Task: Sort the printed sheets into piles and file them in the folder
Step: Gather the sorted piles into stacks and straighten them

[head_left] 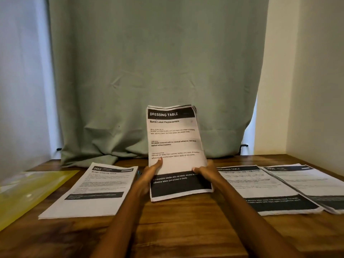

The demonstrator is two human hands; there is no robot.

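Both my forearms reach up from the bottom edge of the frame across the wooden table [173, 224], and between them, just below the centre, I've got a stack of printed sheets [175, 146] held upright, its lower edge near or on the tabletop, though from this angle I can't tell if it touches. My left hand [150, 174] grasps the stack's lower left side, thumb pressed on the front page just under the printed lines. My right hand [204, 173] clasps the lower right edge, thumb lying across the front above the black band. The top page reads "DRESSING TABLE" in a dark header, with "Bottle Label Replacement" under it. Left of my left arm a pile of sheets [89, 192] lies flat, headed "2652". At the far left edge of the frame the yellow folder [28, 192] lies flat on the table, apart from that pile. On the right side, another pile [260, 189] with a "DRESSING TABLE" header lies flat, and a further pile [312, 185] lies just beside it towards the right edge, overlapping its corner; that one's header is too blurred to read. Behind everything, filling the upper middle of the frame, hangs a grey-green curtain [149, 62], its hem bunched on the back of the table.
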